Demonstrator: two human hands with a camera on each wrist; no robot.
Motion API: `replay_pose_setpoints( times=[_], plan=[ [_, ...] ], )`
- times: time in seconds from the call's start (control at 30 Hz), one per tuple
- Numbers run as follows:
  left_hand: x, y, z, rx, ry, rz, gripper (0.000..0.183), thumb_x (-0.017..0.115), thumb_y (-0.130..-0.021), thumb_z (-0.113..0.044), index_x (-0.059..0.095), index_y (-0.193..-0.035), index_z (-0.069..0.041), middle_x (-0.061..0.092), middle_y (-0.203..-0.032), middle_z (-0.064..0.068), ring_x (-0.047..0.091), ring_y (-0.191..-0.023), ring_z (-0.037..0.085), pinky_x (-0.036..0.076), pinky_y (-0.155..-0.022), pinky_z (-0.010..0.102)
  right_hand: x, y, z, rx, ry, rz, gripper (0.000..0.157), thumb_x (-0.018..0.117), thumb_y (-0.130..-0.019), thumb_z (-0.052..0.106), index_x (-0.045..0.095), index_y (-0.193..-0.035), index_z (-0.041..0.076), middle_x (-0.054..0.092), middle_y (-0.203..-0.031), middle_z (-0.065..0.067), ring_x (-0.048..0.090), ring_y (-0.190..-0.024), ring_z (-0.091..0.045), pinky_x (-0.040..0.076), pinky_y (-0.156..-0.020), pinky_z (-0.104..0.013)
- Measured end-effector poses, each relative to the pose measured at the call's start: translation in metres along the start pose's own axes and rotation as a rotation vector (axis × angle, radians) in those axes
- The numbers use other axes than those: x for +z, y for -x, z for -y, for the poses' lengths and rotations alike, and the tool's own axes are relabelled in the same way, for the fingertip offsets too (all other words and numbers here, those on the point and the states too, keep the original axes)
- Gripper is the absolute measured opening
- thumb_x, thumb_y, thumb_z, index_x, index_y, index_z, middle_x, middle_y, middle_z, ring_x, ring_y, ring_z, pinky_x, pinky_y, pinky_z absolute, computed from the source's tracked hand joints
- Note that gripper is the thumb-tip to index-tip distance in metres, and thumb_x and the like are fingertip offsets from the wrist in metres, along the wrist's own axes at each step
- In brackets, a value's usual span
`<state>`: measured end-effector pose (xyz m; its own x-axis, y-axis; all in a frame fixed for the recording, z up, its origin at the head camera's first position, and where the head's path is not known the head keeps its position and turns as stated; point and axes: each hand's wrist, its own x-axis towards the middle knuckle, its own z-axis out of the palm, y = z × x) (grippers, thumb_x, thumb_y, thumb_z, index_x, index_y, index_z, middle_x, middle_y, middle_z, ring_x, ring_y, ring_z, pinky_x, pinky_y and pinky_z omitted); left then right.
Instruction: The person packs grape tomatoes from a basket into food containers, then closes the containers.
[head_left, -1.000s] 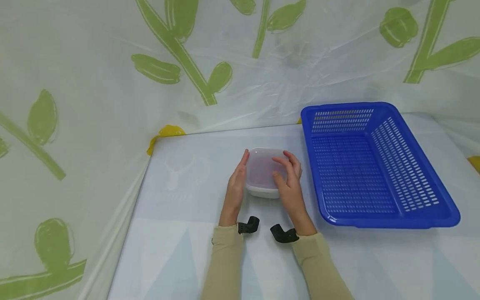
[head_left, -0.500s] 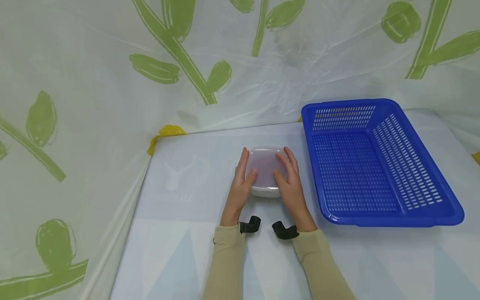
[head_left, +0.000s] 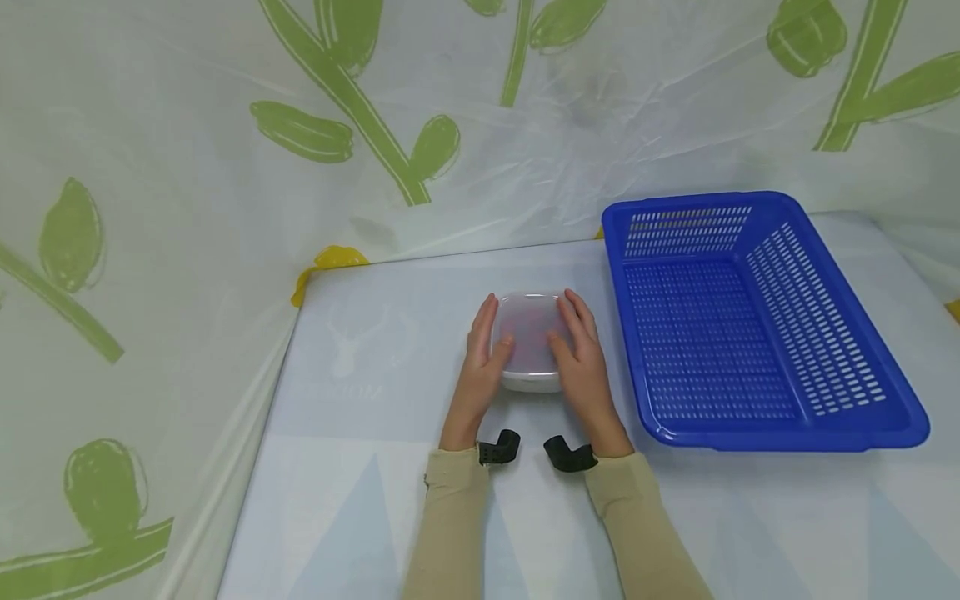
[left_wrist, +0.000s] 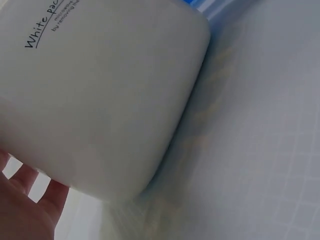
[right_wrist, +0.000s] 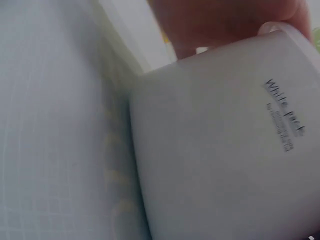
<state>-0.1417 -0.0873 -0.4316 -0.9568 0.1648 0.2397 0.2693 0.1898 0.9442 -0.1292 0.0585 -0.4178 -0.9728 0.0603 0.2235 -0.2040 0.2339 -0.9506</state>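
Note:
A white plastic food container (head_left: 531,384) sits on the table, covered by a translucent lid (head_left: 527,321) with something pinkish showing faintly through it. My left hand (head_left: 474,375) grips its left side, fingers along the wall and thumb on the lid. On the opposite side my right hand (head_left: 587,375) holds it likewise, its thumb near the lid's right part. Dark "White pack" print marks the container wall (left_wrist: 110,100) in the left wrist view, with left fingers (left_wrist: 54,197) against its edge. The right wrist view shows the printed container (right_wrist: 210,145) below the right hand (right_wrist: 225,22).
A blue slotted plastic basket (head_left: 712,439) stands to the right of the hands. Under everything lies a pale table cover (head_left: 352,467) with light blue shapes. A white sheet with green leaf patterns (head_left: 300,132) hangs behind and to the left.
The left thumb has come up onto the lid. The right fingers, earlier spread over the lid, have drawn together toward the right side. The container has stayed in nearly the same place.

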Motion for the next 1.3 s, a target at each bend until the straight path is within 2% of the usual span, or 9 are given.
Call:
replay_pose_setpoints(
  times=[0.2,0.37,0.5,0.67,0.83,0.93,1.1,1.3],
  plan=[
    [0.003,-0.001,-0.001,0.048,0.010,0.034,0.056,0.046,-0.091,-0.006,0.020,-0.140,0.001,0.011,-0.148,0.011,0.007,-0.135,0.022,0.009,-0.106,0.043,-0.003,-0.001,-0.006,-0.020,-0.039,-0.039,0.046,0.041,-0.090,-0.002,0.032,-0.135,-0.005,0.025,-0.144,-0.007,0.018,-0.132,-0.021,0.015,-0.106,-0.039],
    [0.003,0.001,0.001,0.034,0.015,0.028,0.057,0.045,-0.091,-0.005,0.018,-0.141,-0.001,0.011,-0.148,0.009,0.008,-0.135,0.019,0.010,-0.107,0.040,-0.002,-0.002,-0.011,-0.056,-0.044,-0.039,0.045,0.042,-0.089,-0.003,0.033,-0.134,-0.006,0.026,-0.143,-0.012,0.018,-0.132,-0.023,0.014,-0.106,-0.040],
    [0.001,0.002,0.003,0.031,0.032,0.052,0.057,0.042,-0.092,-0.005,0.015,-0.142,-0.003,0.008,-0.149,0.007,0.006,-0.135,0.017,0.009,-0.107,0.039,0.000,-0.003,-0.027,-0.077,-0.009,-0.036,0.047,0.044,-0.090,0.002,0.033,-0.136,-0.001,0.025,-0.144,-0.008,0.019,-0.132,-0.017,0.017,-0.106,-0.038],
    [0.000,0.001,0.004,0.022,0.066,0.089,0.057,0.039,-0.094,-0.008,0.011,-0.143,-0.010,0.005,-0.149,-0.001,0.004,-0.135,0.015,0.008,-0.107,0.038,0.002,-0.006,-0.046,-0.112,0.044,-0.028,0.050,0.046,-0.092,0.011,0.030,-0.139,0.006,0.021,-0.146,0.001,0.019,-0.132,-0.012,0.018,-0.106,-0.034],
    [0.001,0.003,0.005,-0.040,0.074,0.098,0.059,0.041,-0.094,-0.012,0.009,-0.144,-0.013,0.007,-0.149,-0.004,0.004,-0.135,0.012,0.008,-0.107,0.037,0.001,-0.004,-0.054,-0.121,0.044,-0.014,0.052,0.047,-0.091,0.013,0.029,-0.139,0.007,0.020,-0.146,0.001,0.017,-0.132,-0.014,0.017,-0.106,-0.038],
    [-0.001,0.006,0.003,-0.068,0.038,0.090,0.060,0.044,-0.094,-0.014,0.012,-0.144,-0.012,0.010,-0.149,0.000,0.007,-0.134,0.012,0.010,-0.107,0.038,0.000,-0.004,-0.053,-0.097,0.051,0.013,0.054,0.049,-0.090,0.015,0.028,-0.140,0.008,0.018,-0.147,0.002,0.017,-0.132,-0.012,0.017,-0.106,-0.039],
    [-0.005,0.004,-0.003,-0.056,0.008,0.076,0.061,0.052,-0.090,-0.013,0.020,-0.142,-0.008,0.016,-0.147,0.010,0.015,-0.133,0.016,0.020,-0.104,0.041,-0.004,-0.007,-0.048,-0.070,0.094,0.038,0.058,0.050,-0.090,0.021,0.026,-0.141,0.013,0.016,-0.147,0.006,0.015,-0.132,-0.010,0.017,-0.105,-0.042],
    [-0.014,0.001,-0.007,-0.061,0.006,0.075,0.063,0.056,-0.087,-0.010,0.023,-0.141,-0.004,0.018,-0.145,0.013,0.018,-0.132,0.020,0.025,-0.101,0.046,0.001,-0.010,-0.045,-0.051,0.111,0.045,0.057,0.050,-0.090,0.025,0.028,-0.140,0.010,0.017,-0.147,0.002,0.015,-0.133,-0.012,0.016,-0.105,-0.043]
  ],
)
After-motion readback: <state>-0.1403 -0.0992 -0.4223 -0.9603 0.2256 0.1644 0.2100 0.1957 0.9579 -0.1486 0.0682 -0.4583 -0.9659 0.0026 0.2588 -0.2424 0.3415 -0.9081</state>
